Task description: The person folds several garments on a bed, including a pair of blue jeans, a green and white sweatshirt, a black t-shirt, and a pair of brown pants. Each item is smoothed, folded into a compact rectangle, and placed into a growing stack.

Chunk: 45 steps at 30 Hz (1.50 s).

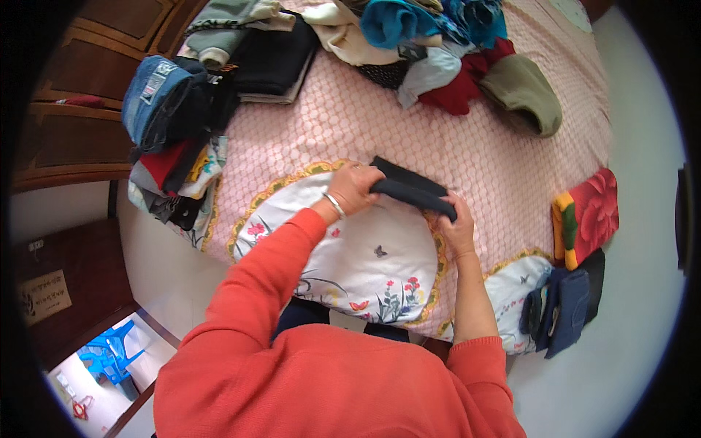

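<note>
A dark, nearly black folded cloth garment (pixel 413 194) stretches between my two hands above the bed. My left hand (pixel 353 189), with a silver bangle at the wrist, grips its left end. Its right end is in my right hand (pixel 457 224), with the fingers wrapped over the edge. The garment lies in two long folds, one behind the other; what kind it is I cannot tell. Beneath it spreads a white bedspread panel (pixel 356 246) with printed flowers, butterflies and a yellow scalloped border.
Folded jeans (pixel 156 101) top a clothes stack at left, beside a folded black garment (pixel 274 57). Loose clothes (pixel 438 76) and an olive garment (pixel 523 93) heap at the back. At right lie a red floral folded cloth (pixel 591 213) and folded dark blue trousers (pixel 567 312). Wooden cabinets (pixel 82 71) flank the left.
</note>
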### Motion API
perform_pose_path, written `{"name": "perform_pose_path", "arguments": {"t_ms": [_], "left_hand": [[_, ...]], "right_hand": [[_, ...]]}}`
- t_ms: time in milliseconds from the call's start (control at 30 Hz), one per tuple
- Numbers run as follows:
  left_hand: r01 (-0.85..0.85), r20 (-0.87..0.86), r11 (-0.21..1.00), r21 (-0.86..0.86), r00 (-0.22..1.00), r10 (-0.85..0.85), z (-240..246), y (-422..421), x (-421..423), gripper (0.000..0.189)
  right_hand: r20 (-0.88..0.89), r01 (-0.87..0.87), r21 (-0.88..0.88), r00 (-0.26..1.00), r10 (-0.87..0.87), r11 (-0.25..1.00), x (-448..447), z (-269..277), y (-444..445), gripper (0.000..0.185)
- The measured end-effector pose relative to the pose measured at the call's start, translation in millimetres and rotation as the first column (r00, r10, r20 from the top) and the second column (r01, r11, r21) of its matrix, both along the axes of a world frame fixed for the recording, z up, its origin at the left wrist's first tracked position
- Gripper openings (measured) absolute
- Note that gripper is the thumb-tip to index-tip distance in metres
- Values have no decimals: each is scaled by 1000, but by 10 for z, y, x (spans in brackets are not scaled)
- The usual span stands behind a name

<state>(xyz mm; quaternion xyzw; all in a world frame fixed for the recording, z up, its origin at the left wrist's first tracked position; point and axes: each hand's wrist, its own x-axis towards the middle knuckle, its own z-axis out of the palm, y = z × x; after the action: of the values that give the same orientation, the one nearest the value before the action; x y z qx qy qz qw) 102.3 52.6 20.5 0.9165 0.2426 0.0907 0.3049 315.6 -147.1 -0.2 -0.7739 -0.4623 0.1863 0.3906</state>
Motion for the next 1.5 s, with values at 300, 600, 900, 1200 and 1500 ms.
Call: {"name": "perform_pose_path", "arguments": {"t_ms": [300,600,900,1200,1500], "left_hand": [[-290,-189,308,-906,929,320,350,389,-880,36],[204,-198,-350,-914,529,825,-414,-116,-1656,61],[-149,-249,-211,-966,322,913,-382,-692,-1384,53],[59,-324,-342,-938,202,924,-239,-573,-1624,47],[87,-69,-63,-994,-64,996,21,-508,-2688,47]], "right_hand": [[-710,-30,-151,699,-87,988,-259,206,884,35],[-298,112,-397,923,-243,911,-964,-328,1111,67],[-697,-4,-568,535,-478,823,-1124,125,1080,45],[-836,-60,-376,452,-310,925,-1439,555,1254,44],[-939,-288,-184,334,-82,940,-2350,594,1973,59]]}}
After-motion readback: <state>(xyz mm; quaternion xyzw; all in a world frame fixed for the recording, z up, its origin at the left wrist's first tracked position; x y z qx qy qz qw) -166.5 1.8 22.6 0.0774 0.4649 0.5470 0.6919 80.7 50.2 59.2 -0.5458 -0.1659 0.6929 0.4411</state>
